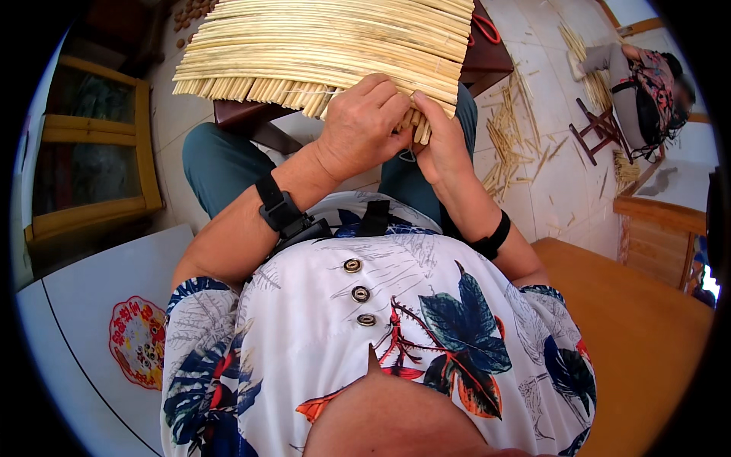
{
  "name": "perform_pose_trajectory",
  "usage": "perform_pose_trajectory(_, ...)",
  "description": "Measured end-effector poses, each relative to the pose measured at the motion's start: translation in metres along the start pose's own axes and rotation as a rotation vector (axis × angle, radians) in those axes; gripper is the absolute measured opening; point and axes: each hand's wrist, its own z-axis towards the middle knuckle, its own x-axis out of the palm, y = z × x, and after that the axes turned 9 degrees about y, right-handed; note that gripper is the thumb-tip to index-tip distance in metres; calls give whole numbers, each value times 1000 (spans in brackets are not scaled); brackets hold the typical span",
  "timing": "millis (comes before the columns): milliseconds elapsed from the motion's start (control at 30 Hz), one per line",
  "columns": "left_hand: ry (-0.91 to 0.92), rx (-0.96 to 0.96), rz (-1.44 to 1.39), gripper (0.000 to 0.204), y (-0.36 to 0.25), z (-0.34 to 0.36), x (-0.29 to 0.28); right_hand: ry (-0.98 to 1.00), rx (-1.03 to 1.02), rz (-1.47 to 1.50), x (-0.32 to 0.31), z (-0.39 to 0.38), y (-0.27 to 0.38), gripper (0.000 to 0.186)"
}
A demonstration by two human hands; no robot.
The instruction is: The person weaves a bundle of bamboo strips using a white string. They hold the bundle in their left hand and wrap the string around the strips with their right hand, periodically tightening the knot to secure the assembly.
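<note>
A mat of pale, dry plant stalks (327, 46), laid side by side and bound with white thread (308, 92), spreads in front of me over a dark red table. At its near edge, my left hand (362, 126) is closed, its fingers curled against the stalk ends; what its fingertips hold is hidden. My right hand (442, 145) grips the near right corner of the mat, thumb on top and the other fingers mostly out of sight. Between my hands, cut stalk ends (419, 129) stick out toward me. A thin loop of thread (409, 155) hangs below them.
The dark red table (487, 59) bears red-handled scissors (486, 29). Loose stalk pieces (506, 141) litter the tiled floor at right. Farther right, a person (647, 91) sits by a folding stool (601, 131). A wooden cabinet (145, 137) stands left; a brown tabletop (632, 327) lies behind right.
</note>
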Motion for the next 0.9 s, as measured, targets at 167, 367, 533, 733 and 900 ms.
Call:
perform_pose_trajectory(167, 8, -4, 11, 34, 0, 1, 3, -48, -73, 23, 4, 2, -2, 30)
perform_pose_trajectory(367, 21, -10, 13, 33, -2, 1, 4, -21, -90, 9, 0, 3, -3, 31)
perform_pose_trajectory(533, 31, -4, 16, 33, -1, 0, 6, -10, -79, -13, -4, 5, -3, 31)
perform_pose_trajectory(733, 43, -4, 23, 34, -1, -1, 6, 4, -127, -2, -5, 7, -7, 32)
perform_pose_trajectory(900, 40, 2, 22, 34, -1, -2, 7, -20, -140, 4, -5, 7, -10, 33)
